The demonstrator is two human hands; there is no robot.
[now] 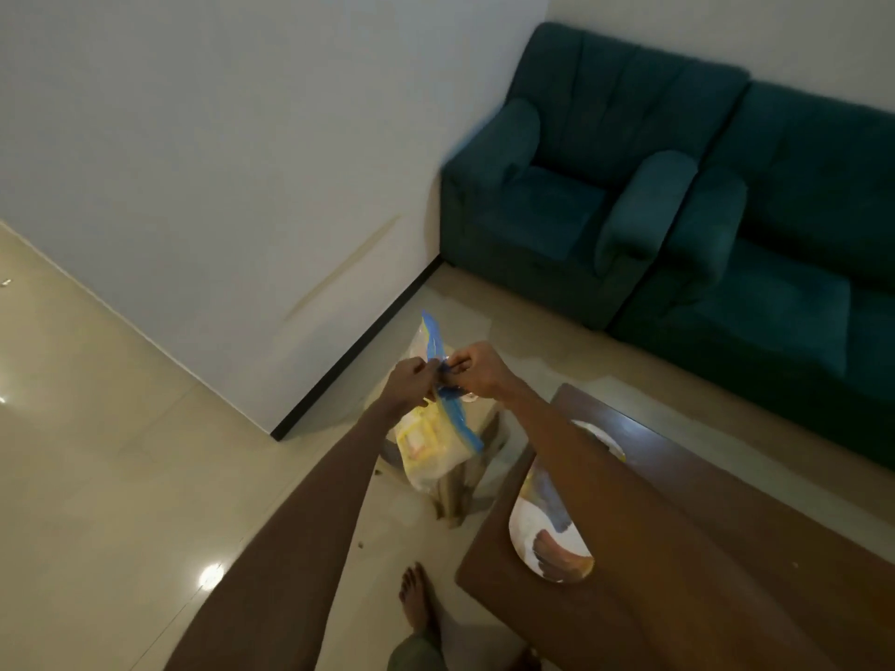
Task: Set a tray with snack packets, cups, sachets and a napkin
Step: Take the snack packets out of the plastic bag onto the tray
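A clear zip bag with a blue seal strip and yellow packets inside hangs in front of me over the floor. My left hand and my right hand both pinch the blue strip at the bag's top, fingers close together. On the brown wooden table at the lower right lies an oval patterned tray, mostly hidden under my right forearm. What the tray holds cannot be seen.
A small stool or side table stands on the tiled floor below the bag. Two teal armchairs line the wall at the right. A white wall corner with black skirting juts out left of the bag. My bare foot is beside the table.
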